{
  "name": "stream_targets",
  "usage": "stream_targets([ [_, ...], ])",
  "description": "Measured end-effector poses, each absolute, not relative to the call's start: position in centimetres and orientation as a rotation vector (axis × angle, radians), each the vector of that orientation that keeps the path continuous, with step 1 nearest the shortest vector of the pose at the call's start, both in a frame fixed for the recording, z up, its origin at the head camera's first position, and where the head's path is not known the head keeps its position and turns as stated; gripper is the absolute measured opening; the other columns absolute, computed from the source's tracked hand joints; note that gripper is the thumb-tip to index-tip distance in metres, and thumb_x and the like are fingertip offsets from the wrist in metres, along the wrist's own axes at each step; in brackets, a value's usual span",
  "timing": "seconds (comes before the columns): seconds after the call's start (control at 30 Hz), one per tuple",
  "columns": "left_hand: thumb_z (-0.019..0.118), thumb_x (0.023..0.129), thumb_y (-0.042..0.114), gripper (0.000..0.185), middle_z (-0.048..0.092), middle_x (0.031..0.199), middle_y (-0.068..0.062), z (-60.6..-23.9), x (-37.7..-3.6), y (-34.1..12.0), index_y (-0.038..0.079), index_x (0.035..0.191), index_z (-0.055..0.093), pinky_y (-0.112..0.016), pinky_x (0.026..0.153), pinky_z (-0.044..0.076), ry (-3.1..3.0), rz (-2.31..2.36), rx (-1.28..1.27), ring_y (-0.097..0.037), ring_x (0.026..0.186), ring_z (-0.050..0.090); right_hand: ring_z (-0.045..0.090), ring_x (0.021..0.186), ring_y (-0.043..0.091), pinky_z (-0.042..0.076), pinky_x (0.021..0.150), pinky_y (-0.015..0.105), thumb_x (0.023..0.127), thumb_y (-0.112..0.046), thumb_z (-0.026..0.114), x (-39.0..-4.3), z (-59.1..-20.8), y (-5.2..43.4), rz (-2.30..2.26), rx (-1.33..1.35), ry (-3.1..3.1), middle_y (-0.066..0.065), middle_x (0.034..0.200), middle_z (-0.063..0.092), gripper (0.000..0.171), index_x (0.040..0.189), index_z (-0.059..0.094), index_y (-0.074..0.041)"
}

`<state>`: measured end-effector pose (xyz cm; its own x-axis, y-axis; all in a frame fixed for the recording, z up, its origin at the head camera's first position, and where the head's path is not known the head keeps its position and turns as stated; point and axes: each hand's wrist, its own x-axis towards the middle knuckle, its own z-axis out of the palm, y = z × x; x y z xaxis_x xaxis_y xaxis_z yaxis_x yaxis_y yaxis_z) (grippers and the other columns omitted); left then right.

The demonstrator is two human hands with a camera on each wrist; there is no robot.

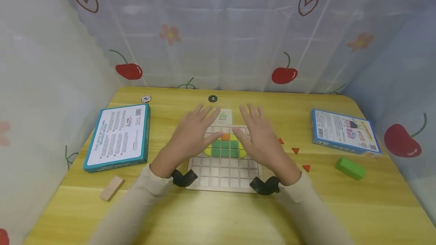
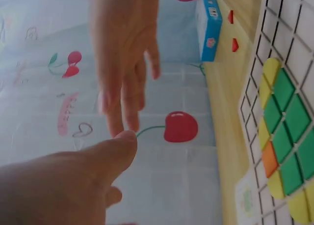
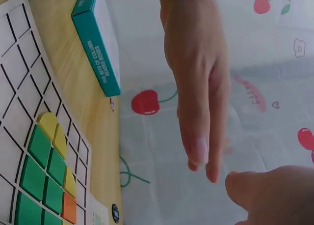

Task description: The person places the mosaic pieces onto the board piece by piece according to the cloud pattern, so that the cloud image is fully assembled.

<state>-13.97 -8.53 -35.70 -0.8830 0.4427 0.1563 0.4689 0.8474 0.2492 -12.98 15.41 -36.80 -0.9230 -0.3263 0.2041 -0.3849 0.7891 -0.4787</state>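
Note:
Both hands hover palm-down over a wooden grid board (image 1: 223, 172), fingers straight and spread apart, holding nothing. My left hand (image 1: 191, 133) overlaps the board's left side in the head view; my right hand (image 1: 260, 141) overlaps its right side. On the board lie several green square tiles (image 1: 225, 148), an orange tile (image 1: 225, 136) and yellow rounded tiles (image 2: 267, 90) around them. A pattern card (image 1: 223, 115) lies just behind the board, between the fingertips. The hands hide parts of the board and tiles.
A teal-edged box (image 1: 117, 135) lies at left, near a wooden block (image 1: 112, 188). At right are a blue box (image 1: 345, 131), a green block (image 1: 350, 168) and several red triangles (image 1: 295, 150). A black chip (image 1: 212, 98) and a white chip (image 1: 146, 98) lie near the back edge.

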Motion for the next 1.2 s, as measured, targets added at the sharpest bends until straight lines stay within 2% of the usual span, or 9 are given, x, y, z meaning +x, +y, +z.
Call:
stream_targets([
  [0.13, 0.036, 0.103, 0.067, 0.079, 0.014, 0.169, -0.014, -36.0, -15.2, -6.9, 0.024, 0.166, 0.016, -0.064, 0.118, 0.003, -2.984, -0.267, -0.618, -0.036, 0.156, 0.002, -0.005, 0.154, 0.043, -0.003, 0.112, 0.074, 0.106, -0.058, 0.038, -13.4, -36.7, 14.7, 0.607, 0.471, -2.932, 0.017, 0.170, 0.006, 0.077, 0.165, 0.018, -0.014],
  [0.37, 0.021, 0.099, 0.077, 0.085, 0.005, 0.170, -0.013, -37.8, -15.8, -5.9, 0.026, 0.166, 0.012, -0.067, 0.116, -0.007, -3.030, -0.178, -0.472, -0.036, 0.156, -0.003, -0.004, 0.153, 0.046, -0.007, 0.112, 0.072, 0.104, -0.059, 0.040, -14.3, -38.5, 14.6, 0.495, 0.322, -3.003, 0.020, 0.169, 0.005, 0.079, 0.165, 0.019, -0.013],
  [0.5, 0.024, 0.099, 0.076, 0.085, 0.007, 0.170, -0.013, -37.8, -15.5, -5.8, 0.024, 0.166, 0.017, -0.067, 0.116, -0.005, -3.025, -0.182, -0.469, -0.036, 0.156, -0.001, -0.004, 0.153, 0.046, -0.008, 0.112, 0.072, 0.104, -0.062, 0.038, -14.5, -39.1, 14.5, 0.508, 0.328, -3.008, 0.019, 0.169, 0.006, 0.080, 0.165, 0.018, -0.014],
  [0.63, 0.039, 0.102, 0.067, 0.077, 0.026, 0.166, -0.014, -37.9, -14.7, -6.5, 0.021, 0.164, 0.028, -0.064, 0.118, 0.005, -3.001, -0.203, -0.544, -0.036, 0.153, 0.017, 0.004, 0.153, 0.046, 0.003, 0.115, 0.071, 0.105, -0.056, 0.041, -14.3, -39.3, 15.3, 0.607, 0.375, -2.969, 0.019, 0.167, 0.017, 0.074, 0.163, 0.027, -0.012],
  [0.73, 0.054, 0.103, 0.053, 0.065, 0.054, 0.148, -0.012, -38.6, -13.7, -8.1, 0.017, 0.156, 0.045, -0.057, 0.115, 0.027, -2.970, -0.286, -0.605, -0.034, 0.139, 0.045, 0.028, 0.148, 0.042, 0.024, 0.113, 0.065, 0.106, -0.046, 0.049, -13.7, -39.7, 17.5, 0.728, 0.328, -2.917, 0.016, 0.159, 0.040, 0.062, 0.158, 0.041, -0.013],
  [0.83, 0.063, 0.101, 0.041, 0.053, 0.069, 0.110, -0.008, -40.0, -12.9, -10.8, 0.014, 0.146, 0.059, -0.045, 0.087, 0.050, -2.966, -0.433, -0.573, -0.026, 0.100, 0.064, 0.060, 0.119, 0.036, 0.048, 0.093, 0.056, 0.104, -0.033, 0.060, -13.2, -40.4, 20.9, 0.768, 0.241, -2.874, 0.014, 0.131, 0.065, 0.047, 0.144, 0.058, -0.009],
  [0.97, 0.068, 0.099, 0.041, 0.049, 0.064, 0.088, -0.005, -42.0, -12.6, -14.1, 0.015, 0.140, 0.065, -0.038, 0.066, 0.045, -3.001, -0.651, -0.445, -0.018, 0.074, 0.053, 0.066, 0.082, 0.027, 0.051, 0.068, 0.045, 0.100, -0.023, 0.067, -13.3, -41.7, 25.0, 0.723, 0.206, -2.930, 0.011, 0.096, 0.072, 0.035, 0.128, 0.068, -0.001],
  [1.1, 0.066, 0.098, 0.049, 0.053, 0.056, 0.069, 0.002, -43.7, -12.8, -15.6, 0.022, 0.144, 0.062, -0.033, 0.059, 0.039, -3.067, -0.789, -0.432, -0.011, 0.061, 0.044, 0.061, 0.072, 0.021, 0.047, 0.061, 0.038, 0.098, -0.021, 0.070, -13.6, -42.7, 27.0, 0.712, 0.222, -3.011, 0.007, 0.086, 0.070, 0.035, 0.126, 0.069, 0.000],
  [1.2, 0.063, 0.099, 0.053, 0.054, 0.037, 0.056, 0.006, -44.5, -12.9, -15.9, 0.027, 0.146, 0.060, -0.031, 0.052, 0.030, -3.098, -0.815, -0.472, -0.011, 0.051, 0.031, 0.058, 0.068, 0.019, 0.045, 0.059, 0.035, 0.098, -0.020, 0.071, -13.7, -43.1, 27.3, 0.717, 0.229, -3.019, 0.007, 0.084, 0.070, 0.034, 0.126, 0.070, -0.001],
])
